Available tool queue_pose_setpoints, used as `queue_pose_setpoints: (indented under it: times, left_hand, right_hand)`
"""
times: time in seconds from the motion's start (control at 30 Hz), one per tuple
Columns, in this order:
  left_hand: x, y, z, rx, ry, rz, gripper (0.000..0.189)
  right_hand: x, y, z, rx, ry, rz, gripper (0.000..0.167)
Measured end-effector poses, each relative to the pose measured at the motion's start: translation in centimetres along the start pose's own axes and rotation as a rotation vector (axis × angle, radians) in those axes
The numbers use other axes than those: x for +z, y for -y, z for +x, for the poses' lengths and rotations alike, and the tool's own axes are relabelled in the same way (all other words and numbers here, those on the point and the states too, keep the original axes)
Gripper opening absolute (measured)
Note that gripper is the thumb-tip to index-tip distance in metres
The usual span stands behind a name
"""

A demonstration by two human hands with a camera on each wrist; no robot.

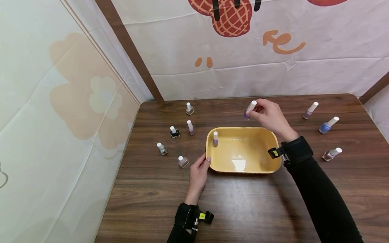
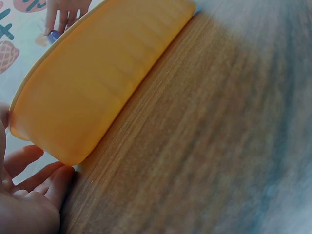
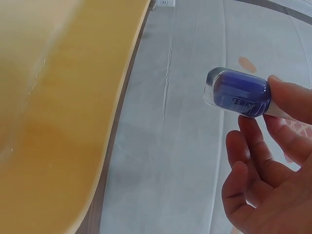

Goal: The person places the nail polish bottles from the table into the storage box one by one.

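Observation:
Above the far side of a yellow plastic basin, my right hand pinches a purple nail polish bottle by its white cap between thumb and fingers. The bottle's glass end is uncovered in the right wrist view. My left hand grips the basin's near left corner, thumb at the rim and fingers against the outer wall, as the left wrist view shows. Inside the basin, near its left end, another purple nail polish bottle stands upright with a white cap.
Left of the basin stand several nail polish bottles, among them a black one, a pinkish one and a purple one. To the right are a lilac bottle, a blue one and a brownish one. A printed cloth hangs behind the table.

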State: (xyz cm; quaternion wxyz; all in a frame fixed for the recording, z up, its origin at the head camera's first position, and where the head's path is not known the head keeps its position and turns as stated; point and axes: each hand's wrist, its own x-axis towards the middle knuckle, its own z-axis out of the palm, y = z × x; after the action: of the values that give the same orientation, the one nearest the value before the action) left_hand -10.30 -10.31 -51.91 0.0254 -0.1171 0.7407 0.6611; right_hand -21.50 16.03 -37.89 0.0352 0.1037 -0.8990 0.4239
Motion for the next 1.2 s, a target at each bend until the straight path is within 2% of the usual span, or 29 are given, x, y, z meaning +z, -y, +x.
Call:
queue_pose_setpoints:
  times: [0.1,0.5,0.97,1.2]
  left_hand:
    - [0.0,0.3,0.1,0.013,-0.005,-0.011,0.045]
    - [0.0,0.3,-0.1,0.038,-0.006,-0.026,0.046]
    - [0.0,-0.1,0.2,-0.028,0.01,0.02,0.045]
    - [-0.1,0.0,-0.1,0.003,-0.002,-0.004,0.046]
  right_hand:
    - [0.3,0.3,0.1,-0.001,0.01,-0.004,0.018]
    - [1.7,0.3,0.1,-0.061,0.028,-0.044,0.016]
    - [3.4,0.3,0.0,-0.118,0.124,-0.025,0.009]
    - [4.3,0.4,-0.2,-0.153,0.134,-0.033,0.005]
